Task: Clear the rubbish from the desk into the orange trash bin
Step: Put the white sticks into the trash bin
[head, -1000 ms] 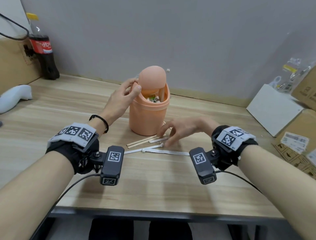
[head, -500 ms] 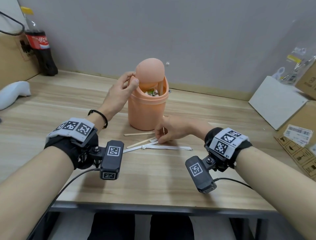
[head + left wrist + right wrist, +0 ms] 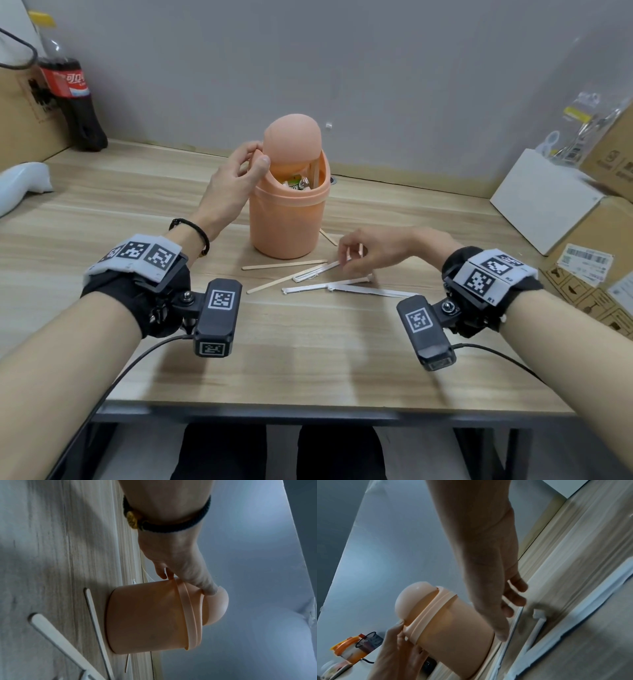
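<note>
The orange trash bin stands mid-desk with wrappers and an upright stick inside. My left hand pinches its domed swing lid at the left edge and holds it tipped open; the left wrist view shows the same grip on the lid above the bin. My right hand hovers just right of the bin's base, its fingers curled round a thin pale stick. Two wooden sticks and white paper strips lie on the desk in front of the bin.
A cola bottle stands at the back left, with a white object beside it. A white box and cardboard boxes crowd the right side. The desk's front edge runs below my wrists.
My right hand has risen from the strips on the desk and drawn slightly right with a thin stick pinched in its fingers. My left hand still holds the lid.
</note>
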`<state>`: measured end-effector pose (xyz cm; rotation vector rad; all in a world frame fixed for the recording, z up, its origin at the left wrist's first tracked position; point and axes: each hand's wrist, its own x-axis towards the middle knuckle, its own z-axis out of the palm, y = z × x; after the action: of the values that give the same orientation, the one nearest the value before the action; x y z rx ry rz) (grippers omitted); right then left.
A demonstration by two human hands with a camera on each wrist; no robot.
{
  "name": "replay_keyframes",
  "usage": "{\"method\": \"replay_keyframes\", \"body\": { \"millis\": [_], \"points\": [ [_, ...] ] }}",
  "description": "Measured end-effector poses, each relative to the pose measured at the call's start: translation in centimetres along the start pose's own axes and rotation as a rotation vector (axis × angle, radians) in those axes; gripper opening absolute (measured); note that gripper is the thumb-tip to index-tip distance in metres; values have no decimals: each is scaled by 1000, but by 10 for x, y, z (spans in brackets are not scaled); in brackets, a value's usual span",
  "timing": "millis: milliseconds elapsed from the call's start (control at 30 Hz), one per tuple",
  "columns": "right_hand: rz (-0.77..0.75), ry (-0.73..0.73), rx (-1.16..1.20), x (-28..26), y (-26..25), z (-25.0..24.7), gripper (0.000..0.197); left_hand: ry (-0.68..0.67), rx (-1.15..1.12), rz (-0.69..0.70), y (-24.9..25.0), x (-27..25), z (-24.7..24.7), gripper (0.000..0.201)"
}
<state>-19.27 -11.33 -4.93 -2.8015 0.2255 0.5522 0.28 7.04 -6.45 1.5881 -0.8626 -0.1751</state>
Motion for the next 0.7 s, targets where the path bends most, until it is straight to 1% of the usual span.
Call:
{"method": "replay_keyframes", "body": {
  "millis": [67, 167, 267, 333, 400, 467, 700],
  "points": [
    [-97, 91, 20, 3, -11, 2, 14, -2, -2, 5, 0, 1, 0, 66],
    [-158, 133, -12, 11, -27, 8, 13, -1, -3, 1, 0, 1, 0, 66],
    [-179, 179, -35, 19, -32, 16, 12, 10, -2, 1, 0, 1, 1, 52],
    [-182, 201, -74, 24, -33, 22, 10, 11, -6, 2, 0, 1, 1, 43],
    [-166, 219, -90, 25, -32, 25, 6, 9, -11, 4, 1, 1, 2, 39],
    [-147, 219, -100, 25, -32, 25, 3, 10, -17, 4, 1, 0, 2, 41],
    [-97, 164, -114, 14, -27, 22, 9, 13, -8, 6, 0, 0, 2, 48]
  ]
}}
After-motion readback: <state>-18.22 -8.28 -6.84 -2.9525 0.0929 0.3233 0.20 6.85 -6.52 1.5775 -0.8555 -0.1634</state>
